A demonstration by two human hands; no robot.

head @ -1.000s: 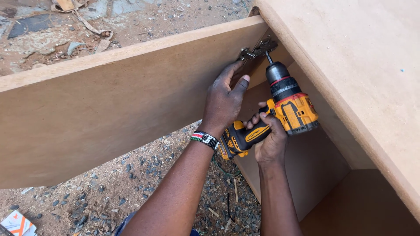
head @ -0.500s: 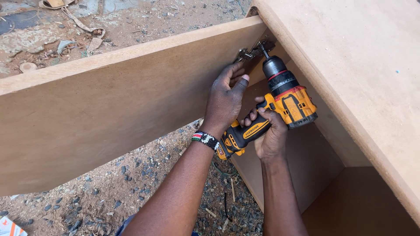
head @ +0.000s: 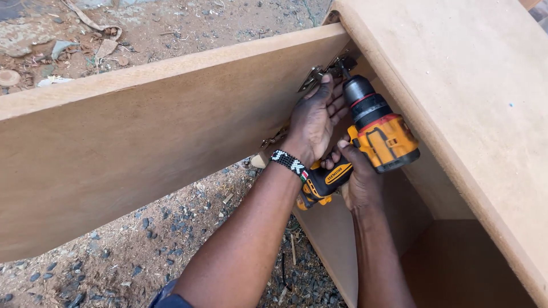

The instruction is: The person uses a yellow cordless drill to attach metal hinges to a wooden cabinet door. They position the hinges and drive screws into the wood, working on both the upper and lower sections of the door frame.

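Note:
My right hand [head: 358, 181] is wrapped around the handle of a yellow and black cordless drill [head: 377, 132]. The drill's bit points up into a metal hinge [head: 321, 73] at the corner where a long brown board [head: 142, 131] meets a brown cabinet [head: 474, 97]. My left hand [head: 315, 117], with a beaded band on its wrist, grips the hinge against the board's inner face, fingers right beside the drill's chuck. Part of the hinge is hidden behind my fingers.
The cabinet lies on bare ground [head: 154, 245] strewn with gravel, wood chips and scraps. Its open inside [head: 456, 262] shows at the lower right. Dry debris and flat stones [head: 63, 45] lie beyond the board at the top left.
Both hands and the drill stay at the hinge. The drill and my left hand have shifted slightly, and my view has drifted a little.

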